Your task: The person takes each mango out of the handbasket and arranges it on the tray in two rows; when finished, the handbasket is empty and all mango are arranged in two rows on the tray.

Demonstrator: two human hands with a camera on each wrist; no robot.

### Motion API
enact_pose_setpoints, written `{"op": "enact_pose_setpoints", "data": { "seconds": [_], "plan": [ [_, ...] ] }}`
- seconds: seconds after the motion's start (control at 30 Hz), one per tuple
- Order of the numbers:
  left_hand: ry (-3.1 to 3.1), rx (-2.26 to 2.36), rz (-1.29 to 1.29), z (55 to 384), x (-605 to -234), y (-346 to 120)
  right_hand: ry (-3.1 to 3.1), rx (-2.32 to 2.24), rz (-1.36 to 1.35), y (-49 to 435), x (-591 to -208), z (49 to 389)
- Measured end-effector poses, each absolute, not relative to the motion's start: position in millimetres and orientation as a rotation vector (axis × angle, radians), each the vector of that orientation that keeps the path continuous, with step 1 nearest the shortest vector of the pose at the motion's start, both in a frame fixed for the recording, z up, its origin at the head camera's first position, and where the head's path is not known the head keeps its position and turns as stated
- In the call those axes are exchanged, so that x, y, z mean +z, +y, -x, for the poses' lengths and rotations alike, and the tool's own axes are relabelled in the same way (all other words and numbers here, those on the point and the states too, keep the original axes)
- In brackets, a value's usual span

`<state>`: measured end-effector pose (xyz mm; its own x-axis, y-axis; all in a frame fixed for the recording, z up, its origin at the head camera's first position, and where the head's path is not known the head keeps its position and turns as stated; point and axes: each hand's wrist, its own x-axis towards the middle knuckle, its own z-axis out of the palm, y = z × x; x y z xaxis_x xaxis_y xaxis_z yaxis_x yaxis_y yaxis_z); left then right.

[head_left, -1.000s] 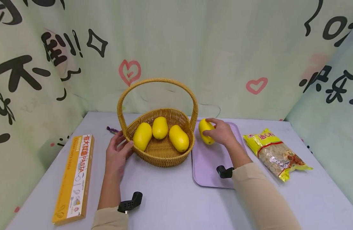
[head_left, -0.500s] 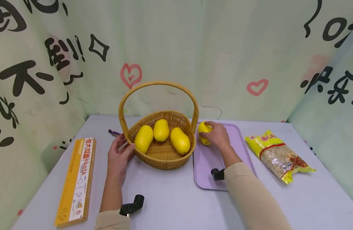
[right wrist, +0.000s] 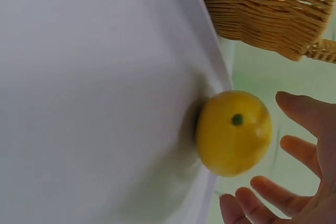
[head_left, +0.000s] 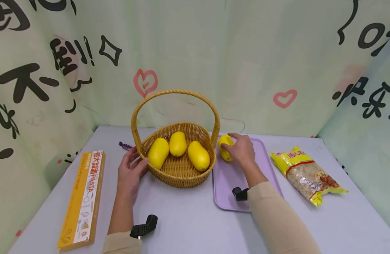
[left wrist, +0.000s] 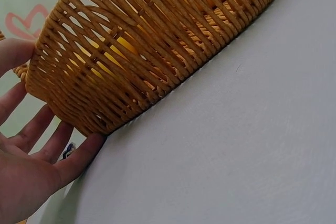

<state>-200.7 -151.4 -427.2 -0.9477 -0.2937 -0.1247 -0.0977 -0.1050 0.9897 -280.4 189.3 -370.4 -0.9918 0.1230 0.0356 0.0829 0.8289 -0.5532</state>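
Observation:
A wicker basket (head_left: 179, 181) with a tall handle stands in the middle of the table, holding three yellow mangoes (head_left: 198, 156). My left hand (head_left: 131, 171) rests against its left end, the thumb at the rim and spread fingers touching the outer wall in the left wrist view. To the basket's right, a fourth-side lilac tray (head_left: 228, 197) carries a single yellow mango (right wrist: 234, 134) near its far left corner. Around that mango my right hand (head_left: 242, 150) is spread; in the right wrist view a gap shows between the fingers and the fruit.
A yellow and white pasta box (head_left: 82, 201) lies along the left side. On the right lies a clear and yellow food packet (head_left: 309, 174). A small purple wrapped sweet (head_left: 125, 145) is behind the left hand. Curtains hang behind the table.
The right wrist and forearm have shifted slightly left, with the hand still around the tray mango. The left hand stays on the basket. The head view has tilted a little.

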Motion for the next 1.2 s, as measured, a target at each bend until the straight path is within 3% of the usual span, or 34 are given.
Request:
{"op": "enact_pose_setpoints", "data": {
  "seconds": [0.6,0.97,1.2],
  "plan": [
    [-1.981,-2.219,-0.434,205.9,-417.0,-156.2,-2.921,0.957,-0.018,170.4,-310.6,247.4],
    [-1.934,-2.248,-0.428,203.7,-420.4,-154.1,-3.069,1.064,-0.471,135.8,-288.4,249.5],
    [-1.926,-2.253,-0.433,202.2,-425.2,-148.9,-3.261,1.049,-0.614,116.6,-284.9,260.8]
  ]
}}
